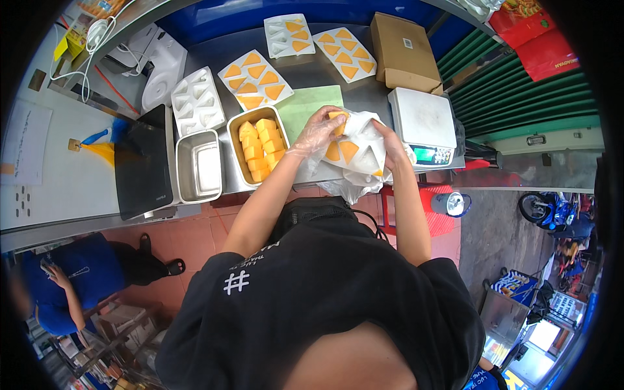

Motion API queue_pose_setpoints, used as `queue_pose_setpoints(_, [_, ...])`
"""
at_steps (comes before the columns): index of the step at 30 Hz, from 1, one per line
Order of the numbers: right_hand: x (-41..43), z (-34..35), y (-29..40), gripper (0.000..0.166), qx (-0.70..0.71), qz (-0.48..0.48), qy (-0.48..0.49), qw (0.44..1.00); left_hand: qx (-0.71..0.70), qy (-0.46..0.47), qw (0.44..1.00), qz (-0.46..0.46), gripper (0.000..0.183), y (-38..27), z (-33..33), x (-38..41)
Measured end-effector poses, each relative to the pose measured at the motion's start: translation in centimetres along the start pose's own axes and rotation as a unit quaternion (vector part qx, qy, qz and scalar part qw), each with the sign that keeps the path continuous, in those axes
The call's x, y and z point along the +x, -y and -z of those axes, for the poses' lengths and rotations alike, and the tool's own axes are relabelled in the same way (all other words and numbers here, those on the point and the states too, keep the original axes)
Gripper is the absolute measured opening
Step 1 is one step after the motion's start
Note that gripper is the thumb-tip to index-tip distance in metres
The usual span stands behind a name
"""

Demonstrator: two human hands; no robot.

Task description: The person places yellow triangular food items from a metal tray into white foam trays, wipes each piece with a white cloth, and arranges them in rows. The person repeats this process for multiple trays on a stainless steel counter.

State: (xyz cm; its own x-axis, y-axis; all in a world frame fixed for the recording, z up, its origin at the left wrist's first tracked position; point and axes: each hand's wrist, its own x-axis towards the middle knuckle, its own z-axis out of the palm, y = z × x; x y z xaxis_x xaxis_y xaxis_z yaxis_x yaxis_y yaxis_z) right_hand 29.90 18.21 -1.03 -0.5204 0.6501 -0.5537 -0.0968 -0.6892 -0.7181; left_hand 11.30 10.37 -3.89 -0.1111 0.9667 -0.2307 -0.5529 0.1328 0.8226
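Observation:
My left hand (319, 129), in a clear plastic glove, has an orange-yellow wedge-shaped piece (338, 122) between its fingers. The piece is at the far left corner of a white flexible mould (356, 158) with triangular cavities, some filled with orange. My right hand (391, 144) grips that mould by its right side, with white crumpled plastic around and below it. Just left of my left hand, a steel container (234, 146) holds several yellow wedge pieces in rows. Under and behind my hands lies a pale green cutting board (312, 100).
Orange-filled moulds (256, 78) (345, 53) and a partly filled mould (290, 35) lie behind. Left are another white mould (197, 101) and a second steel container (199, 165). A digital scale (423, 117) and cardboard box (407, 51) stand right. A person in blue (80, 278) is at left.

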Motion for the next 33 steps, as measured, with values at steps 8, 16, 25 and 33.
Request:
queue_pose_setpoints(8, [-0.3,1.2,-0.4,0.038,0.025,-0.005,0.044,0.999,0.18,-0.01,0.982,0.064,0.033,-1.4,1.7,-0.4])
queue_pose_setpoints(16, [-1.1,3.8,0.6,0.048,-0.162,0.085,-0.006,0.983,0.076,0.014,0.993,0.093,0.038,-6.9,3.8,-4.9])
queue_pose_setpoints(25, [-1.6,4.6,-0.3,0.055,-0.167,0.077,-0.086,0.979,0.554,-0.103,0.825,0.037,0.034,-10.2,9.0,-13.0])
queue_pose_setpoints(33, [-0.5,5.2,-0.4,0.056,-0.189,0.068,-0.075,0.977,0.701,-0.003,0.71,0.063,0.034,-8.3,8.1,-14.4])
